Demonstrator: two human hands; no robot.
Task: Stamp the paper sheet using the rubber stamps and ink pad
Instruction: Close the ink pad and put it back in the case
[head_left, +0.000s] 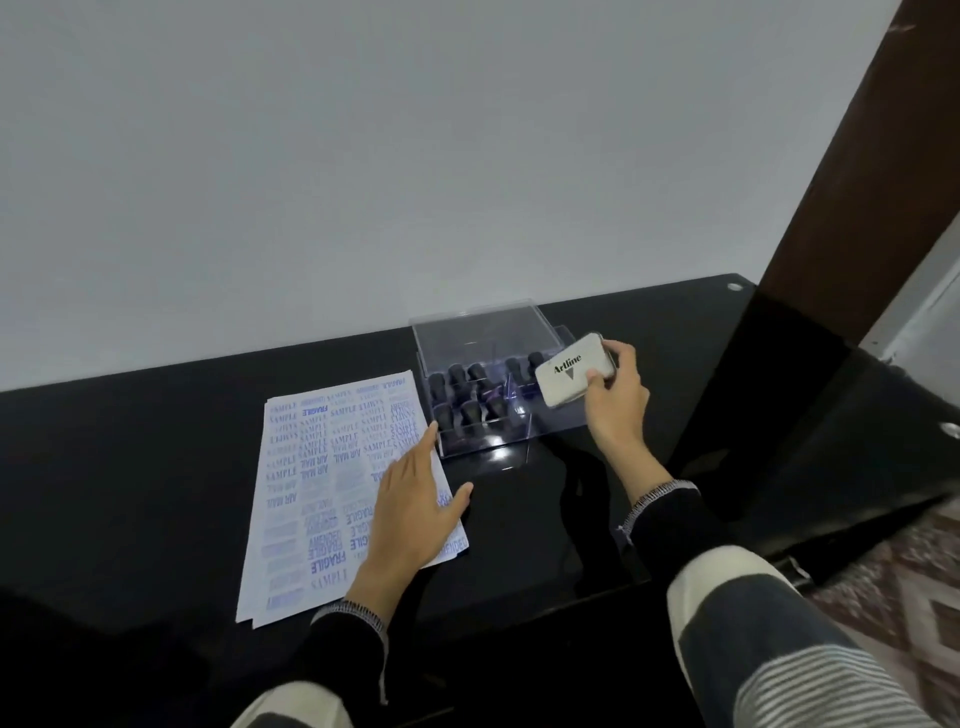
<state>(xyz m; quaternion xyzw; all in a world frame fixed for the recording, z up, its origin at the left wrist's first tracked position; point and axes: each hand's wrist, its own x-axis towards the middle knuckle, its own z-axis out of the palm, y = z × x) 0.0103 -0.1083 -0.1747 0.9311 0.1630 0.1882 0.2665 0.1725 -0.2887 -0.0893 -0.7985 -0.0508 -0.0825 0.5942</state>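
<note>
A white paper sheet (317, 483), densely covered in blue stamped words, lies on the black glossy table (156, 441). My left hand (410, 499) rests flat on the sheet's right side, fingers spread. To the right stands a clear plastic box (478, 338) with its lid open, holding several black-handled rubber stamps (462, 395) in compartments. My right hand (615, 400) holds a closed white ink pad (571, 371) marked "Artline" in the air over the box's right end.
A pale wall runs behind the table. A dark wooden post (852, 208) rises at the right. The table's front edge is near my knees (779, 649); patterned flooring (909, 571) shows at lower right.
</note>
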